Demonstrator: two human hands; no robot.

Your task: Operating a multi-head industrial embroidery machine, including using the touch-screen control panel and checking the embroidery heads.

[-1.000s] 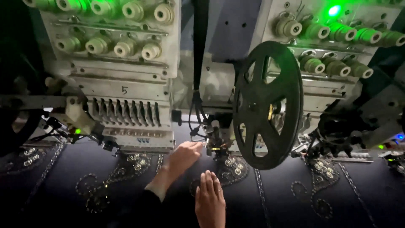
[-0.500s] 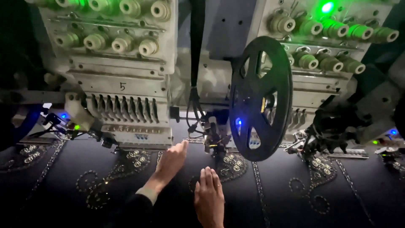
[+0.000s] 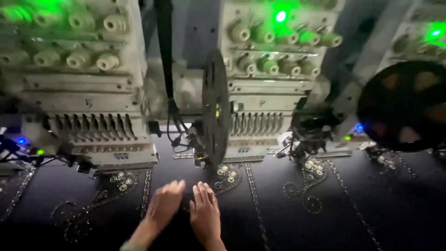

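My left hand [image 3: 161, 209] and my right hand [image 3: 204, 216] lie flat, side by side, on dark fabric [image 3: 278, 218] stretched under a row of embroidery heads. Both hold nothing and their fingers are spread, pointing away from me. Just beyond the fingertips is a stitched sequin motif [image 3: 226, 174] under a black reel [image 3: 214, 109], which I see edge-on. The reel hangs between the left embroidery head [image 3: 93, 93] and the middle embroidery head [image 3: 269, 83].
A second black reel [image 3: 409, 104] hangs at the far right. Needle bars [image 3: 90, 126] stick out low over the fabric. Sequin scroll patterns [image 3: 306, 190] and chain lines run across the fabric. Green and blue indicator lights glow on the machine.
The view has shifted right, so the reel now shows edge-on and a second reel appears. My left hand has drawn back from near the needle area to lie beside my right hand.
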